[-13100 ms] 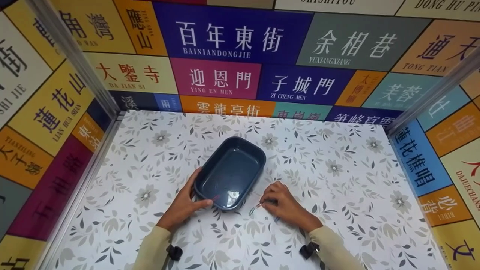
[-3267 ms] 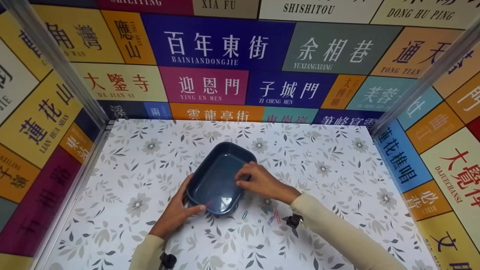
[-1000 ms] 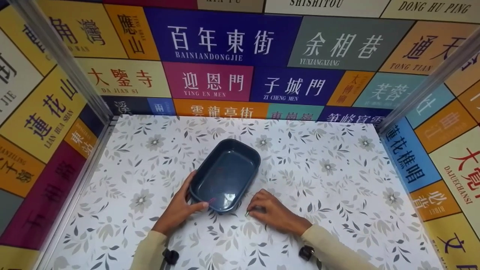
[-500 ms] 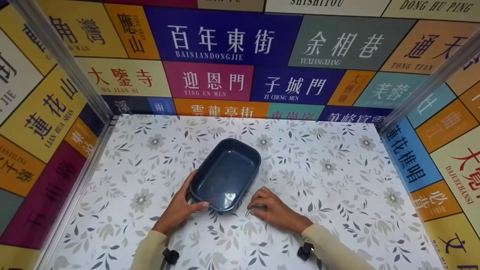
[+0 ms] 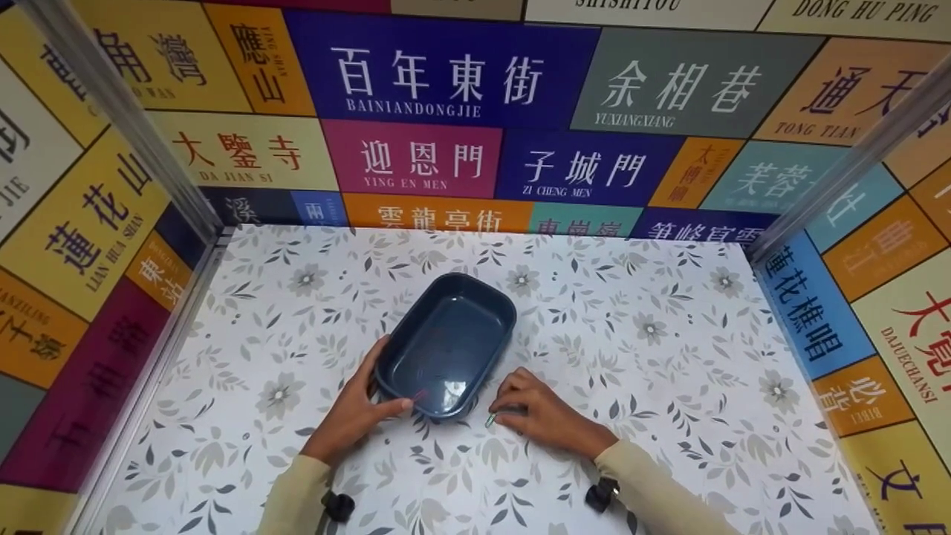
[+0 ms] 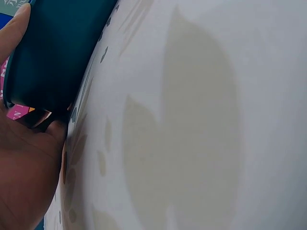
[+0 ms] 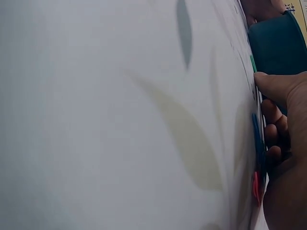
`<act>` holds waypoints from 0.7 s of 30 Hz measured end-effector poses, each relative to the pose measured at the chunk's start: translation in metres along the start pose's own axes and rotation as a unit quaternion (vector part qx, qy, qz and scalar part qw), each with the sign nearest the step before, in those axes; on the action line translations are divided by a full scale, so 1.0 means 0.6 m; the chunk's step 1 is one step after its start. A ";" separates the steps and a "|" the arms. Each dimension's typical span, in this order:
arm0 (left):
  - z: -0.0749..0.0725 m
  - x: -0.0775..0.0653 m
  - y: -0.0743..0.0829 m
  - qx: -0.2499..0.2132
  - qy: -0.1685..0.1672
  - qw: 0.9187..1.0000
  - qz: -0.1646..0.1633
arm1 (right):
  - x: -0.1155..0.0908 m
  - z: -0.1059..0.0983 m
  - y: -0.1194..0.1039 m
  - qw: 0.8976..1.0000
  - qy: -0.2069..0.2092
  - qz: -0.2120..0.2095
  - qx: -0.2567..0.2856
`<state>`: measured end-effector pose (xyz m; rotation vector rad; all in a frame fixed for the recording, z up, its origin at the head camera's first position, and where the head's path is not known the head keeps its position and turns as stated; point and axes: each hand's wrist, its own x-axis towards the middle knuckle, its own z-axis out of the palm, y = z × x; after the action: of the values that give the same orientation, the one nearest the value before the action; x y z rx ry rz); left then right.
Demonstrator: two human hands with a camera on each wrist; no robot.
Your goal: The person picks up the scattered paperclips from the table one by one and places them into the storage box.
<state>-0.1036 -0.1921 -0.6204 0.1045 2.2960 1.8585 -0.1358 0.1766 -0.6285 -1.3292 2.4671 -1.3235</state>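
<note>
In the head view, my left hand grips the lower left of a dark blue rectangular tray, thumb over the near rim and fingers along the outer side. One red paper clip shows inside the tray near that thumb. Just right of the tray, my right hand pinches a green paper clip down at the tabletop, its fingers curled in. The right wrist view shows the green clip's end past the thumb tip. Blue clips and a red clip lie beneath that palm, hidden from the head view.
A white tabletop with grey leaves and flowers spreads under both hands. Panels with Chinese lettering wall it in at the back and both sides, with metal posts at the corners.
From over the tray's right rim, my right hand has come back to the tabletop and taken the green clip. My left hand has kept its grip on the tray throughout.
</note>
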 end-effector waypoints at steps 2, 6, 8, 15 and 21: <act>0.000 0.001 -0.001 -0.001 -0.001 1.000 0.002 | 0.000 0.001 0.000 1.000 0.003 -0.004 0.000; 0.000 0.001 -0.003 -0.007 -0.001 1.000 0.003 | 0.001 0.003 -0.001 1.000 0.010 -0.009 -0.003; 0.000 0.002 -0.004 -0.010 0.000 1.000 0.004 | 0.001 0.004 -0.001 1.000 0.015 -0.015 -0.007; 0.000 0.002 -0.005 -0.014 0.000 1.000 0.000 | -0.001 0.007 -0.003 1.000 0.022 -0.008 -0.003; 0.001 0.001 -0.004 -0.015 -0.002 1.000 -0.006 | -0.004 0.011 -0.004 0.999 0.040 -0.005 0.011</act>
<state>-0.1037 -0.1920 -0.6228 0.0904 2.2595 1.8857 -0.1301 0.1732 -0.6316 -1.3125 2.4918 -1.4284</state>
